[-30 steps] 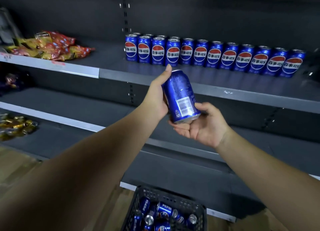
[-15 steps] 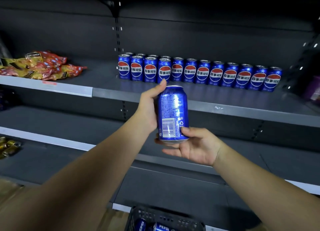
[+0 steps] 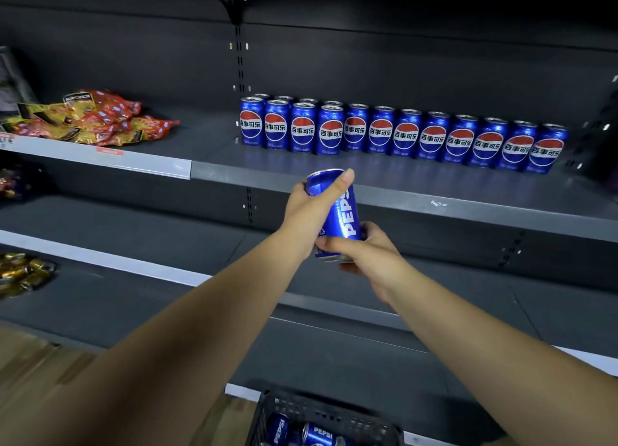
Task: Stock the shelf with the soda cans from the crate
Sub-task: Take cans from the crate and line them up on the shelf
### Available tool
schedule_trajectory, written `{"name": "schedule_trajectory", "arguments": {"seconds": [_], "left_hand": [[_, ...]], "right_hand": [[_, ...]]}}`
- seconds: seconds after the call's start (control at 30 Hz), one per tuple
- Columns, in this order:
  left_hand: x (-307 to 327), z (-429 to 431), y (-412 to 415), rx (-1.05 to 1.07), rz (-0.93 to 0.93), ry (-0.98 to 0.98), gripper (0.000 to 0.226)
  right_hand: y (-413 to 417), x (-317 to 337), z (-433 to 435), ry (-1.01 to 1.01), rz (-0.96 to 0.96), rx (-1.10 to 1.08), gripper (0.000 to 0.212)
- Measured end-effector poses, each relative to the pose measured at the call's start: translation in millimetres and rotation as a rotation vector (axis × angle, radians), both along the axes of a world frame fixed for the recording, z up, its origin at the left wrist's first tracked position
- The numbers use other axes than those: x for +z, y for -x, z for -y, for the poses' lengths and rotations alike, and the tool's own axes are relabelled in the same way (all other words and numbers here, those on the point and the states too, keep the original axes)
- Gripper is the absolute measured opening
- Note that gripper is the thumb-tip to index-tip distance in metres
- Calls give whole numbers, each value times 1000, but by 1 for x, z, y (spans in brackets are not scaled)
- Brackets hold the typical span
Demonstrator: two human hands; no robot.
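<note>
I have both hands on one can (image 3: 339, 211), held in the air in front of the upper shelf (image 3: 401, 195), below its front edge. My left hand (image 3: 309, 211) wraps the upper part of the can from the left, thumb laid across near the top rim, fingers closed round the far side. My right hand (image 3: 364, 251) cups the bottom from the right, thumb across the lower front and fingers curled underneath. The can leans a little to the left at its top, and the white PEPSI lettering runs up its side toward me.

Beyond the hands, on the upper shelf, stands a row of cans (image 3: 404, 134) with logos facing out. It runs from the shelf's upright on the left toward the right end. At the left end there is a second row behind the first four; I can only see their tops. The shelf in front of the row is bare.

Farther left on the same level lies a heap of red and yellow snack bags (image 3: 97, 119). Below, at the left edge, sit some gold-wrapped items (image 3: 20, 271) on a lower shelf; I cannot make out what they are.

At the bottom of the view, between my forearms, is the dark crate (image 3: 321, 409) with more cans lying on their sides inside it.
</note>
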State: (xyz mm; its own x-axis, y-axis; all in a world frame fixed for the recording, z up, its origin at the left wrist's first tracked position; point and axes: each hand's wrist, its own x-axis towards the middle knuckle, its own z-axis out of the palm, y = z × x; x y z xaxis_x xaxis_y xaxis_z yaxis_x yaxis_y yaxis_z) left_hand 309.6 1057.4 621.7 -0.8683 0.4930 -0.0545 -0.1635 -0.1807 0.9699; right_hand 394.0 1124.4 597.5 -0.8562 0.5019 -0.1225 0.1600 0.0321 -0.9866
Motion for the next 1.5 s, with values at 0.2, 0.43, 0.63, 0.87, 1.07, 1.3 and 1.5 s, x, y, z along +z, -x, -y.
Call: {"name": "schedule_trajectory", "arguments": {"seconds": [0.2,0.43,0.63,0.87,1.07,1.3,1.5], "left_hand": [[-8,-3,5,28,42,29,50],[-15,5,16,-144,110,-5,63],[-12,-2,16,-48,203,38,68],[-6,-16,13,152,206,27,66],[-2,-4,20,65,269,-4,57],[7,0,17,-24,136,-42,61],[7,-1,10,45,17,-65,51]], "right_hand": [[7,1,-8,-96,144,117,60],[2,-7,-22,155,203,372,60],[12,-9,-10,-120,55,213,40],[23,-5,-3,-598,248,-38,56],[15,10,-9,-254,197,206,56],[20,-2,-7,-184,-57,106,37],[14,-2,-1,-333,-69,-19,59]]}}
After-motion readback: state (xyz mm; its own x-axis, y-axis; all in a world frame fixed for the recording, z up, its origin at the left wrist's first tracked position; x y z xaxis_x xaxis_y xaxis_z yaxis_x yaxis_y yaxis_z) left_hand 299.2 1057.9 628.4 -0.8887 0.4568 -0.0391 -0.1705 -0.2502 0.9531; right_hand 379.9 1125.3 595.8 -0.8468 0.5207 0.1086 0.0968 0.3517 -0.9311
